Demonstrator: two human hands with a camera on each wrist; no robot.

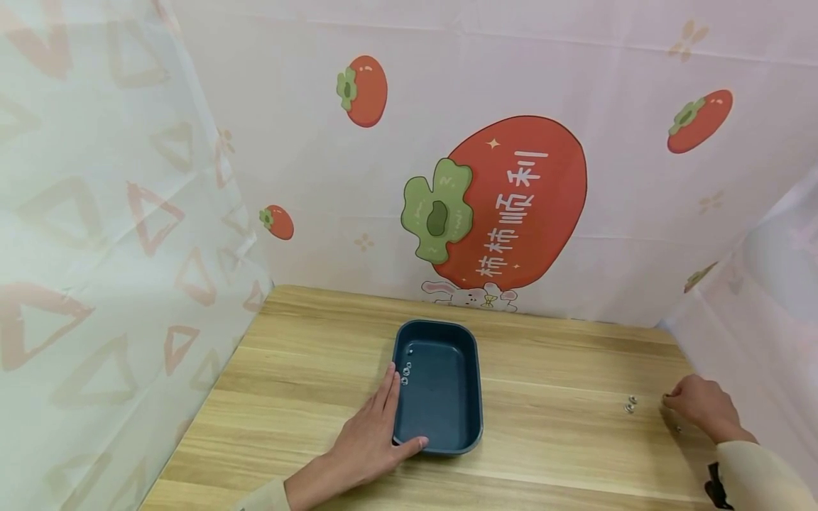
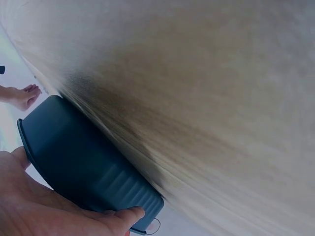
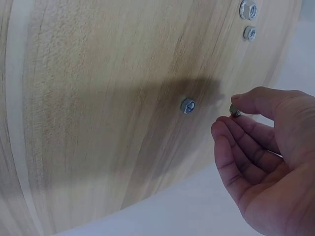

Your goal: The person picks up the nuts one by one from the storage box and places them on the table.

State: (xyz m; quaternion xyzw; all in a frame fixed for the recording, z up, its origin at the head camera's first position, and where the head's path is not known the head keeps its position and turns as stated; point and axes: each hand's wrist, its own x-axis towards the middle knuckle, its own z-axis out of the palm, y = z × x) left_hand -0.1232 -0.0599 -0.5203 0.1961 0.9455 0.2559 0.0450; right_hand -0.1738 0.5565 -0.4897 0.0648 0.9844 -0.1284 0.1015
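Note:
A dark blue rectangular tray [image 1: 437, 397] stands on the wooden table, with several small metal nuts [image 1: 406, 371] inside along its left wall. My left hand [image 1: 367, 436] rests against the tray's left side, its fingers fairly straight along the outer wall and the thumb over the near rim. Far to the right, my right hand [image 1: 703, 404] pinches a small metal nut [image 3: 235, 111] between thumb and forefinger, just above the table. A flanged hex nut [image 3: 188, 105] lies on the wood close to those fingertips. Two more nuts [image 1: 630, 404] lie together to the left of that hand.
The light wooden table [image 1: 549, 440] extends between the tray and the loose nuts. A white printed curtain [image 1: 307, 142] with persimmon pictures closes the back, and similar cloth [image 1: 128, 248] hangs on both sides.

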